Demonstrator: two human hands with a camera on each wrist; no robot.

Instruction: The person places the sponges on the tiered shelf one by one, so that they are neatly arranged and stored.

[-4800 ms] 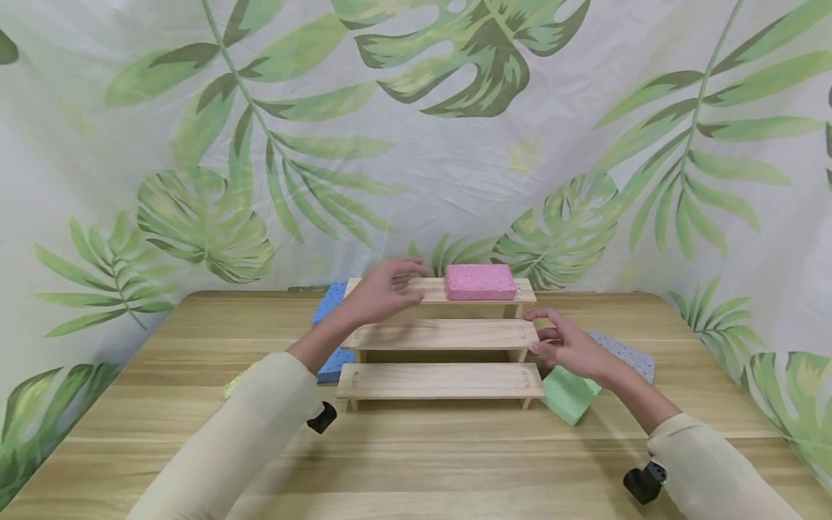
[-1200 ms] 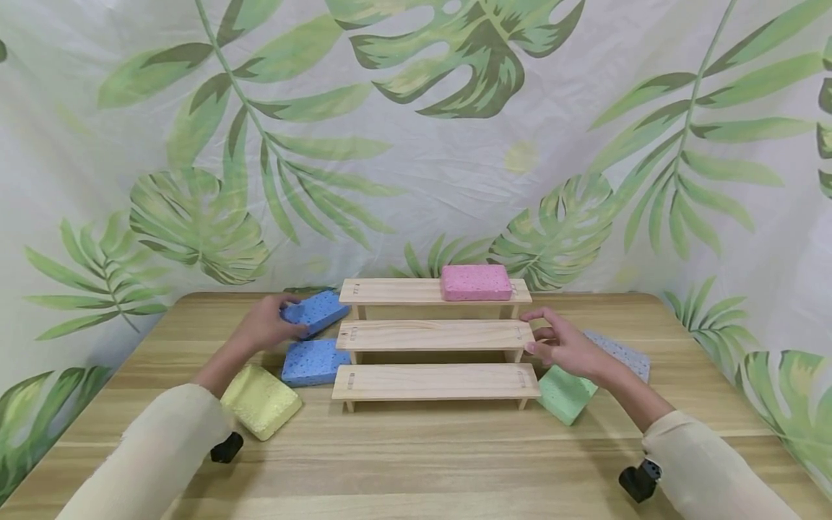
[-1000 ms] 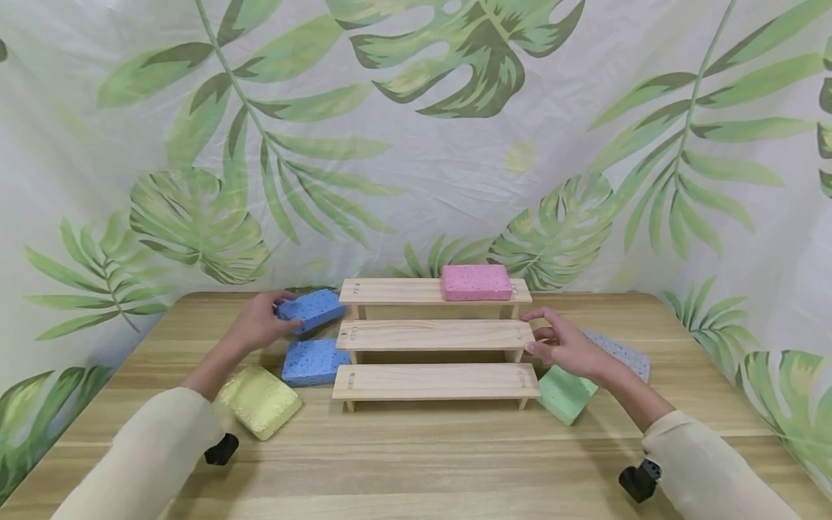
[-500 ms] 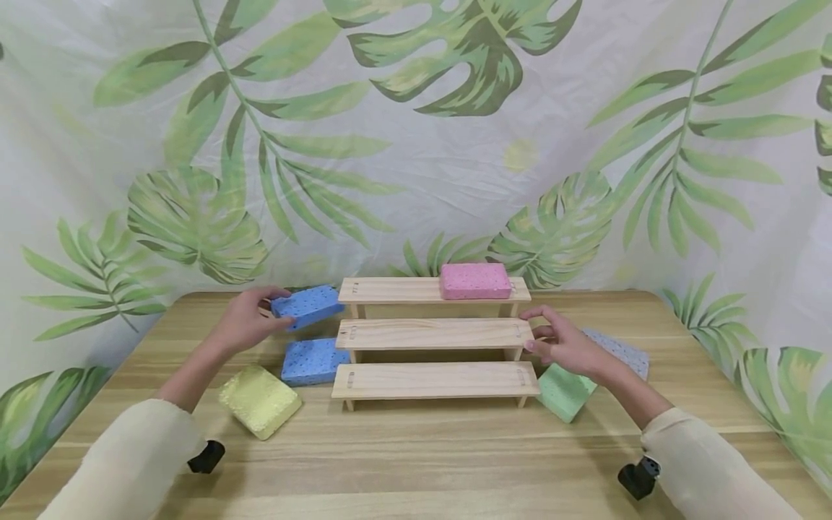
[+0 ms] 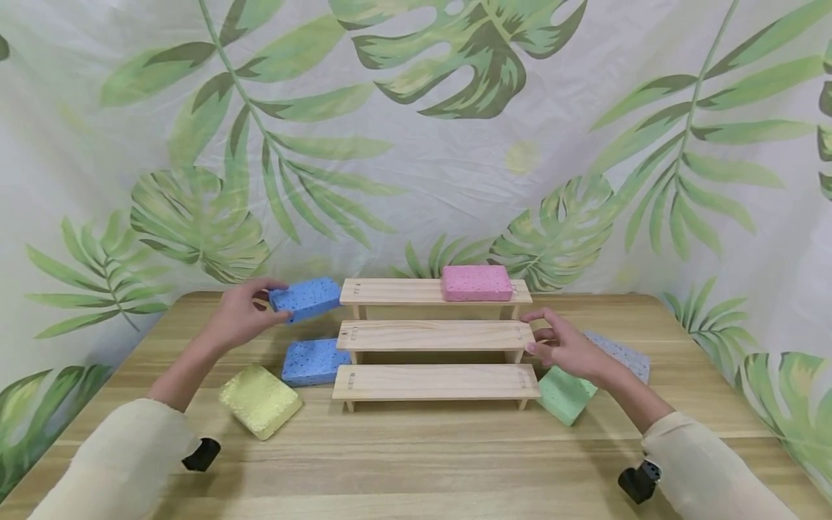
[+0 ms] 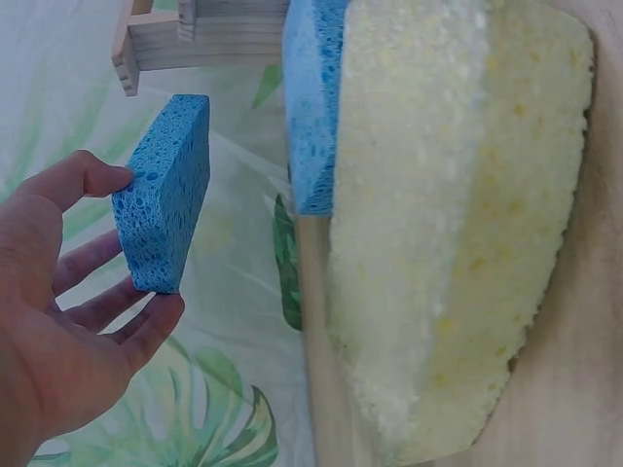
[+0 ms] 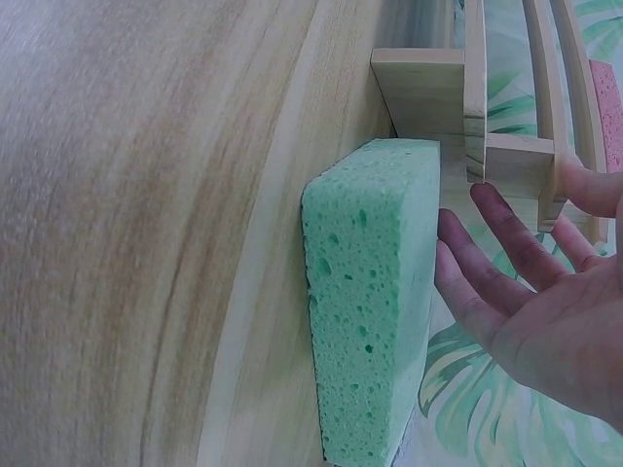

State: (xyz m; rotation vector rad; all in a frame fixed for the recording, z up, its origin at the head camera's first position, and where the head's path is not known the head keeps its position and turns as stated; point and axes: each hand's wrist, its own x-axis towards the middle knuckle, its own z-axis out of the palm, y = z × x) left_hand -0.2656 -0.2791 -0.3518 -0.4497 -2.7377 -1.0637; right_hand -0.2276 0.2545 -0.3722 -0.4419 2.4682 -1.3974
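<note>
My left hand (image 5: 239,315) pinches a blue sponge (image 5: 305,298) by its left end, thumb in front and fingers behind. In the left wrist view that blue sponge (image 6: 165,199) is held up off the table, beside the rack's top tier. My right hand (image 5: 568,345) grips the right end of the middle tier of a three-tier wooden rack (image 5: 435,335), thumb at the front edge and index finger at the back. A pink sponge (image 5: 477,283) lies on the right part of the top tier; the two lower tiers are bare.
Left of the rack lie a second blue sponge (image 5: 313,362) and a yellow sponge (image 5: 261,401). On the right, a green sponge (image 5: 568,395) and a grey sponge (image 5: 620,355) lie partly behind my right hand. A leaf-patterned cloth (image 5: 442,180) hangs behind the wooden table (image 5: 416,462).
My left hand went from above the rack to the blue sponge on the left, took hold of it and raised it, drifting slightly left. My right hand stays on the rack.
</note>
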